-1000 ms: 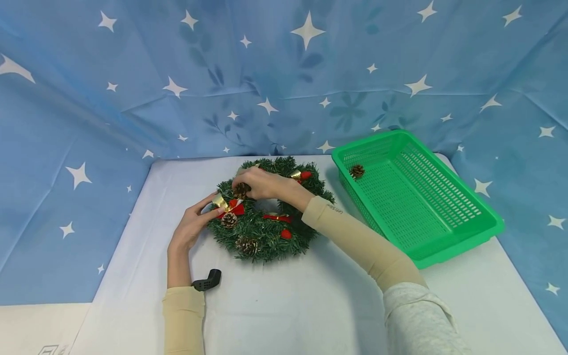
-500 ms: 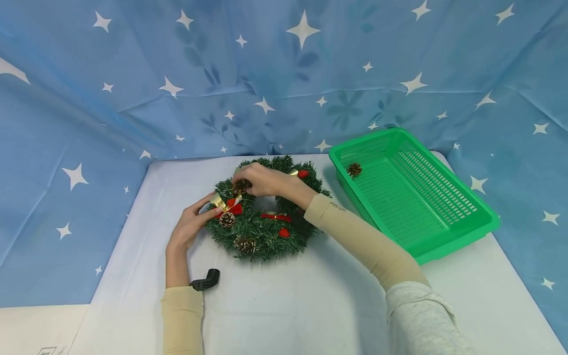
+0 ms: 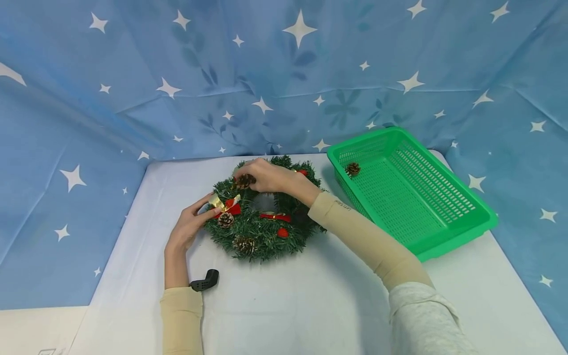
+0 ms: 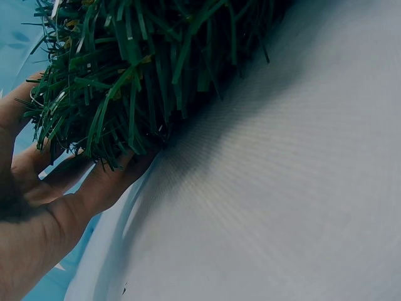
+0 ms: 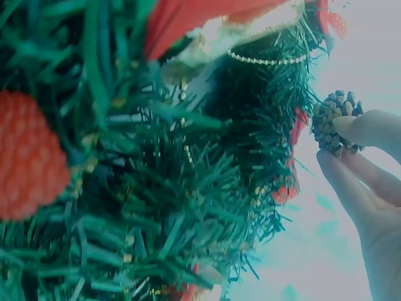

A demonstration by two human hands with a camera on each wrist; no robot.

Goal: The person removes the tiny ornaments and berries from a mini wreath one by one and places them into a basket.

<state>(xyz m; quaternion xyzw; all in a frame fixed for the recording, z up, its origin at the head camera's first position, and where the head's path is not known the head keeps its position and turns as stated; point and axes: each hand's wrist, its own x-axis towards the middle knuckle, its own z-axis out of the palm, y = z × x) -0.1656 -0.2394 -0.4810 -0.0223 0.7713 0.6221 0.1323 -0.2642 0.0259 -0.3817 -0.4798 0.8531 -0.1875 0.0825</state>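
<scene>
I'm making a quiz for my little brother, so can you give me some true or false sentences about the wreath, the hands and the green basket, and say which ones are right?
1. The right hand is pinching a pine cone. True.
2. The left hand is holding the edge of the wreath. True.
3. The wreath is on a black cloth. False: the cloth is white.
4. A second pine cone is in the green basket. True.
5. In the head view, the basket is left of the wreath. False: it is on the right.
6. The wreath has nothing red on it. False: it has a red bow, for example.
</scene>
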